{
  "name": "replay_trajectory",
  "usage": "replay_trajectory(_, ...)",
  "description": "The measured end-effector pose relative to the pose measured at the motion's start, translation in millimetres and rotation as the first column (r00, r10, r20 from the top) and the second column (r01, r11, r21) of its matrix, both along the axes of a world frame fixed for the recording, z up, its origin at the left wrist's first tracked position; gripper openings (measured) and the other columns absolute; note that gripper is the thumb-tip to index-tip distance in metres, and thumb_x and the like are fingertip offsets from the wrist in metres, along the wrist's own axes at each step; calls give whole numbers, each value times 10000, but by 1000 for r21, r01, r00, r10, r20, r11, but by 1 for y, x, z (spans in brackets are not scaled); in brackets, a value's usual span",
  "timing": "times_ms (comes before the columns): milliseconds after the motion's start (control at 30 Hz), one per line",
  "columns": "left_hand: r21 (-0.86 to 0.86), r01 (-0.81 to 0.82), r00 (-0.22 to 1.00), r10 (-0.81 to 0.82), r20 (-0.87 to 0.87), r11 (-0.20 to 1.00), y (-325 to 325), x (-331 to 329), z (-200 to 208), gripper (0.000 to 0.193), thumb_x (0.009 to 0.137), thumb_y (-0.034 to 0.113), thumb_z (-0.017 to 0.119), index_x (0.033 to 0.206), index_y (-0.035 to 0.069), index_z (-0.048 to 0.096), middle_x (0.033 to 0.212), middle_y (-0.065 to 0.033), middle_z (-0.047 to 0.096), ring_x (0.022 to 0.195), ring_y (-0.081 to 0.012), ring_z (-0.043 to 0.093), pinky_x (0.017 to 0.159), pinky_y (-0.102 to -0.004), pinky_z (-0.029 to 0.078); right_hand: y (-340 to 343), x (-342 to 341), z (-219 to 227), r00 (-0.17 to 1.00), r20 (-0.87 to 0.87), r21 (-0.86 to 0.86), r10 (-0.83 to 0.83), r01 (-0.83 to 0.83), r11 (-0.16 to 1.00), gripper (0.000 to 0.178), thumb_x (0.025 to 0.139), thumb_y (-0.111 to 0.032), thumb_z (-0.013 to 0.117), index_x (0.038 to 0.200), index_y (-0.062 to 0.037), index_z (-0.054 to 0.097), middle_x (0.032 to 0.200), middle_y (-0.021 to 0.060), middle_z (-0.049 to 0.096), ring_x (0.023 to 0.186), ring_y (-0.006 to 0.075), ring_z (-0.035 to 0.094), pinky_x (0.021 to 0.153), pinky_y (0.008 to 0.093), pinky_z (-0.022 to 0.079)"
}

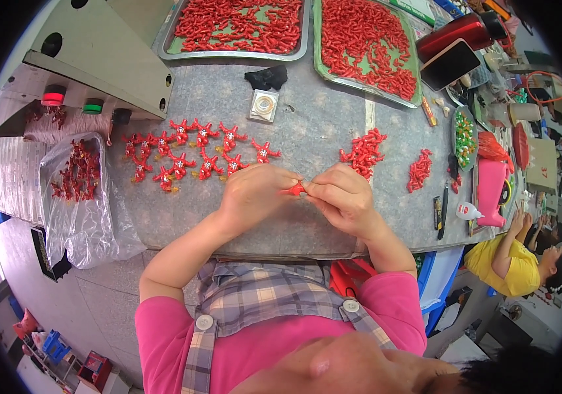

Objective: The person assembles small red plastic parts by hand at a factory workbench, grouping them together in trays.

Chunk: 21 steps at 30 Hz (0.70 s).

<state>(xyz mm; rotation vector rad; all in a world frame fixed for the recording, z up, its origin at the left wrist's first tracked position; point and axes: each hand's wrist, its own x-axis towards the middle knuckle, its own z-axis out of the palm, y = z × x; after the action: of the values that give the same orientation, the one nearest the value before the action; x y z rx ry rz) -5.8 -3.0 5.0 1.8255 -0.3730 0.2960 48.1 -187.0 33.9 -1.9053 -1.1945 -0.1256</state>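
Red plastic figures [197, 155] on mottled grey table [314, 131]; pink sleeves [163, 331], grey-violet plaid apron [268, 299]; yellow shirt [507, 266] lower right.

The person wore a bright pink short-sleeved top under a plaid pinafore or apron in grey, lilac and white checks. Its two straps ran up over the shoulders, each fastened with a round pale button. The forearms were bare, as were the left hand [253, 195] and right hand [342, 199], seemingly without rings.
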Motion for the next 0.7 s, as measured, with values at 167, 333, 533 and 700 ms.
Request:
replay_trajectory(167,-34,-9,998,7,-70,999,-1,-1,1,200,653,-17,706,834,36,639,918,-93,658,849,-200,632,726,-279,487,1,1,0,1000,-8,-1,-12,12,1000,162,652,-34,689,791,-37,606,745,54,565,642,211,535,532,303,424)
replay_trajectory(333,-61,-4,994,-3,-105,998,0,-2,-1,201,661,-24,699,846,23,637,933,-101,652,871,-193,626,747,-275,489,1,0,0,1000,-9,-13,-22,21,1000,164,651,-36,686,795,-40,608,745,53,564,652,209,538,543,303,427)
replay_trajectory(533,-65,1,991,-10,-130,998,-1,-2,-1,204,667,-28,696,856,21,636,932,-107,649,885,-193,621,752,-276,489,1,0,-1,1000,1,-20,-27,27,999,181,641,-37,688,804,-42,610,749,49,565,658,206,541,549,301,430)
replay_trajectory(700,-76,-10,990,0,-142,997,-1,-2,-2,203,665,-33,696,851,22,636,933,-104,649,888,-192,620,755,-276,490,1,0,-1,1000,-7,-20,-26,26,999,176,645,-40,688,802,-43,609,750,50,565,656,206,540,548,302,429)
